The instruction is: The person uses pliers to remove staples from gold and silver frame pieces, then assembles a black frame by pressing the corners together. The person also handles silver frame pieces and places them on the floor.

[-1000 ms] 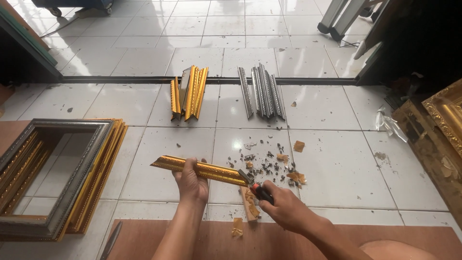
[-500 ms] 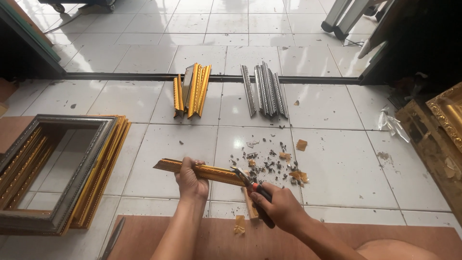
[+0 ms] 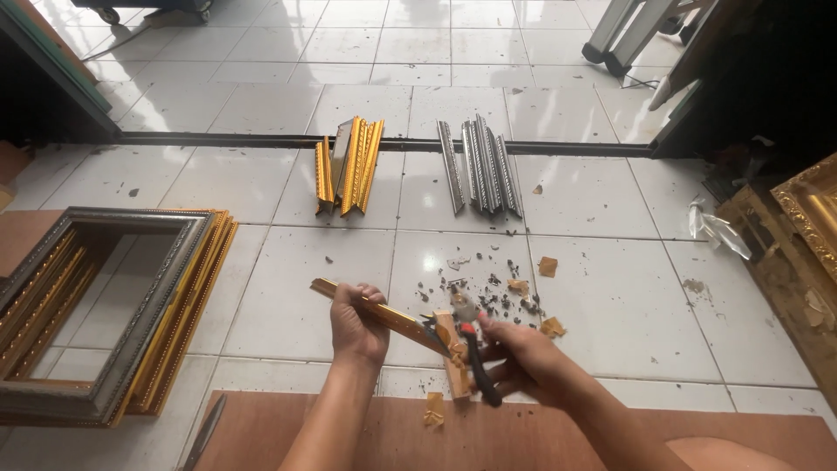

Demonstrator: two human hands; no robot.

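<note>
My left hand (image 3: 356,324) grips a gold frame moulding strip (image 3: 397,320) near its middle and holds it level above the tiled floor. My right hand (image 3: 526,364) is closed around a dark-handled tool with a red band (image 3: 475,362), its head at the strip's right end. A small wooden block (image 3: 452,358) stands upright under that end. Dark chips and small tan scraps (image 3: 497,295) lie scattered on the tile just beyond the hands.
Stacked grey and gold picture frames (image 3: 109,305) lie at the left. A bundle of gold mouldings (image 3: 350,166) and one of silver mouldings (image 3: 481,164) lie ahead. An ornate gold frame (image 3: 806,253) sits at the right, a brown board (image 3: 392,436) near me.
The right hand has shifted the tool along the strip's right end, drawing it back and bringing it forward again. The left hand keeps its hold on the strip.
</note>
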